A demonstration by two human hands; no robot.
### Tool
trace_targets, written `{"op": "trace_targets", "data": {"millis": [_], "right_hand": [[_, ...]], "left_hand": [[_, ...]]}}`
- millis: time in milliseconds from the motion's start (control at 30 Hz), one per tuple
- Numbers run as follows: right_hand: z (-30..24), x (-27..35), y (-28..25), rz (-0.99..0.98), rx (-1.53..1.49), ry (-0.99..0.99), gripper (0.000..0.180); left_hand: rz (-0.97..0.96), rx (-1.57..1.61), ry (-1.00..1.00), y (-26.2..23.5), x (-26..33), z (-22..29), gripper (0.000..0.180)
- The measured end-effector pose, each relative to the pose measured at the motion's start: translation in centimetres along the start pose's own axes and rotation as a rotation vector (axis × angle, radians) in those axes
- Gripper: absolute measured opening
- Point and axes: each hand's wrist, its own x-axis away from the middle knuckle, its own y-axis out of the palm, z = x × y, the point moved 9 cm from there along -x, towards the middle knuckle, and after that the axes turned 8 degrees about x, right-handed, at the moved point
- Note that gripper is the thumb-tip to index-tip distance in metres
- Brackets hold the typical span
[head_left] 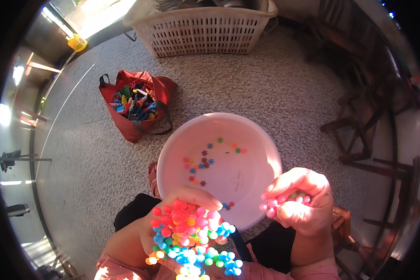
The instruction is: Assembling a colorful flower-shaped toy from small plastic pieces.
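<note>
A chain-like cluster of small plastic beaded pieces (182, 217), red at the top with blue, green, yellow and orange below, rests in my left hand (193, 196); its fingers are closed round it, partly hidden by the beads. My right hand (308, 184) is curled round several pink and green beaded pieces (271, 206), some poking out past the thumb. Both hands are over the near side of a pale pink basin (219, 122). Scattered on the basin's bottom are loose flower-shaped pieces (205, 163) in blue, orange, pink, brown and green.
On the speckled floor (275, 93), beyond the basin to the left, a red fabric bag (123, 122) stands open, full of coloured toy bricks. A white slatted basket (200, 35) is at the far side. Wooden chairs (354, 135) line the right; a yellow container (77, 43) stands far left.
</note>
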Motion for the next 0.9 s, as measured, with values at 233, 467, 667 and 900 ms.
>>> {"op": "trace_targets", "data": {"millis": [233, 467, 667, 900], "right_hand": [[1.0, -0.5, 1.9, -0.086, -0.159, 0.117, 0.016], [2.0, -0.8, 2.4, 0.026, -0.249, 0.160, 0.023], [1.9, -0.2, 2.5, -0.059, -0.290, 0.156, 0.027], [2.3, 0.6, 2.7, -0.238, -0.224, 0.307, 0.020]], "left_hand": [[0.033, -0.001, 0.167, 0.1, 0.0, 1.4, 0.084], [-0.042, -0.050, 0.232, 0.2, -0.5, 1.7, 0.081], [-0.121, -0.092, 0.261, 0.8, -1.0, 1.5, 0.079], [-0.214, -0.137, 0.297, 1.2, -1.5, 1.2, 0.076]]}}
